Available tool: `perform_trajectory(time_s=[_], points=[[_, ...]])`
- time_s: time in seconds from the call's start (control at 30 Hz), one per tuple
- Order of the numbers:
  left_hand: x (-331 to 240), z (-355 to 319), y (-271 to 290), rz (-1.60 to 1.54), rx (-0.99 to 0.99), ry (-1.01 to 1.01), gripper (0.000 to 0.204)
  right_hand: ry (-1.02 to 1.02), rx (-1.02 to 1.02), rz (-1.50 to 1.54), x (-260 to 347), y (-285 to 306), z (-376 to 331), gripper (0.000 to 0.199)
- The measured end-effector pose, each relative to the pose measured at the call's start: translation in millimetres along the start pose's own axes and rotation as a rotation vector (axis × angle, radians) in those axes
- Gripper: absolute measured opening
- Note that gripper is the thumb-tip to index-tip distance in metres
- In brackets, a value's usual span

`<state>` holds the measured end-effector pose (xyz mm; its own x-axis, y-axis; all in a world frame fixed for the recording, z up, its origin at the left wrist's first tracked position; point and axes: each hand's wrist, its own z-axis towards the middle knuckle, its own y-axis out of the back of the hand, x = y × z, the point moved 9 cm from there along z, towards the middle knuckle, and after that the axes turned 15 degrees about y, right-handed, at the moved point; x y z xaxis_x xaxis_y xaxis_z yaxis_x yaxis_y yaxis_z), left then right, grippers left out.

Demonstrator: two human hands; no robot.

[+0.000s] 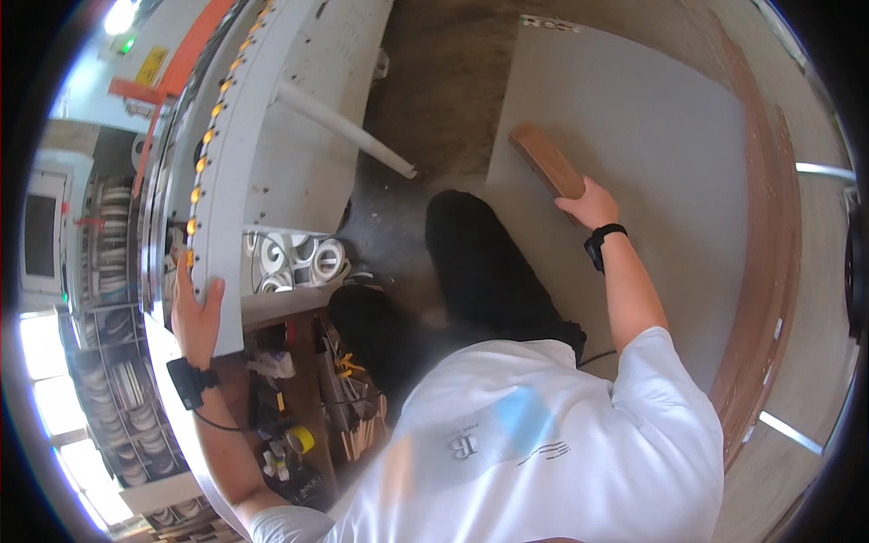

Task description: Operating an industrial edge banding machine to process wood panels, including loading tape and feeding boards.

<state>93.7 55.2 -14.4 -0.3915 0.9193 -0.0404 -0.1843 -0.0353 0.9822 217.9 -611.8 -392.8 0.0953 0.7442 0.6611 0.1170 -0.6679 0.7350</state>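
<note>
Fingers of the right hand curl around the near end of a long, brown, wood-coloured block with flat sides, gripping it; their tips are hidden beneath it. On the left hand, the fingers point forward along a machine's edge, the thumb spread apart from them, holding nothing.

Largest is a broad, smooth, pale grey rectangular panel with brown layered edges along its right side, filling the right of the view. The block is over its near-left part, slanting away and to the left from the hand; it seems to rest on the surface, though this angle makes contact hard to judge.

Across on the left stands the long, grey-white metal machine, with a row of amber rollers along its edge; the left fingers touch the near end of that row. Between machine and panel are the person's legs in black trousers, below a white short-sleeved shirt.

Smaller still, at far left, is a rack of stacked, pale coiled rolls. White ring-shaped rolls sit under the machine. Smallest is a bright yellow tape roll, among tools near the left forearm.
</note>
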Motion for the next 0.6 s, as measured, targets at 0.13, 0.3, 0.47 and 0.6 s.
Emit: perform_trajectory(time_s=[0.13,0.3,0.47,0.6], points=[[0,-2,2,0.028,-0.018,0.007,0.077,-0.007,-0.077,-0.064,13,-7,-6,0.077],[-11,-7,13,0.066,-0.139,-0.093,0.071,0.089,-0.267,-0.240,24,3,-29,0.076],[-43,-30,43,-0.003,-0.345,-0.298,0.056,0.251,-0.507,-0.260,70,31,-67,0.069],[-101,-62,49,-0.130,-0.234,-0.567,0.043,0.760,-0.548,-0.305,181,63,-98,0.065]])
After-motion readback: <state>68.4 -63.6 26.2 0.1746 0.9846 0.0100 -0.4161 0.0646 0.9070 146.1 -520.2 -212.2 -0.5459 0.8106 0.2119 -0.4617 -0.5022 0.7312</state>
